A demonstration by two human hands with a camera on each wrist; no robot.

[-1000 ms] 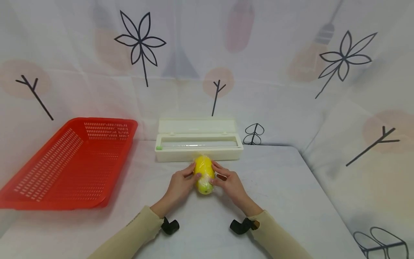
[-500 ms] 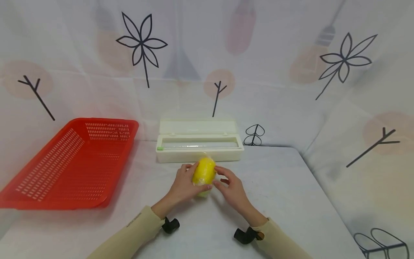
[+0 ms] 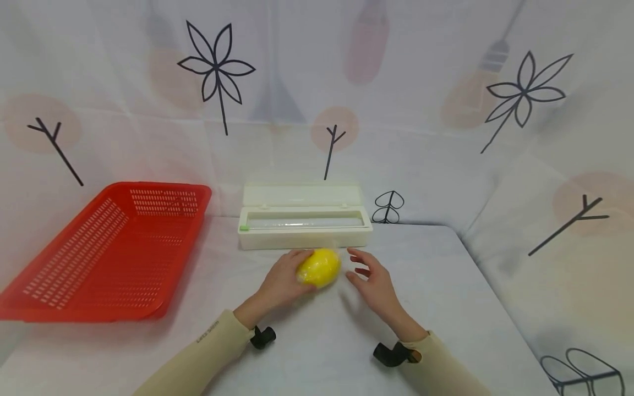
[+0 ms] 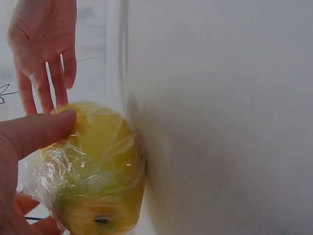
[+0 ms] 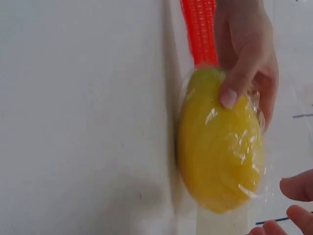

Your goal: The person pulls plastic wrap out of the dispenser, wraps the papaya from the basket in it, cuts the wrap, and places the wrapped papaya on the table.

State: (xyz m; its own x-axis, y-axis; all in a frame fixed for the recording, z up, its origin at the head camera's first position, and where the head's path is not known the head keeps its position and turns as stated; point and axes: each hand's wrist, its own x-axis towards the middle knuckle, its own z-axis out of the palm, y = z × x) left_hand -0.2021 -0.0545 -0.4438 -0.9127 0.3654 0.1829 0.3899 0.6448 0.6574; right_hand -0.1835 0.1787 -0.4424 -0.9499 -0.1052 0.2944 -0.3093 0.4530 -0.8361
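A yellow mango (image 3: pixel 321 268), greenish at one end, lies on its side low over the white table, wrapped in clear cling film (image 5: pixel 239 147) that shines and wrinkles. My left hand (image 3: pixel 284 278) grips its green end, thumb on the near side and fingers round the far side. In the left wrist view the mango's (image 4: pixel 102 166) dark stem spot faces the camera, and loose film bunches near the palm. Just right of the fruit, apart from it, my right hand (image 3: pixel 376 289) holds nothing, its fingers spread and slightly bent.
Behind the hands stands a white cling film box (image 3: pixel 304 239), lid raised, with a film roll (image 3: pixel 304 223) inside and a green slider at its left. A red perforated basket (image 3: pixel 124 258) sits at the left. A patterned cloth (image 3: pixel 426 137) hangs at the back.
The mango has turned from pointing away to lying crosswise, its yellow end now to the right. My right hand has let go and drawn off to the right; the left keeps its grip.
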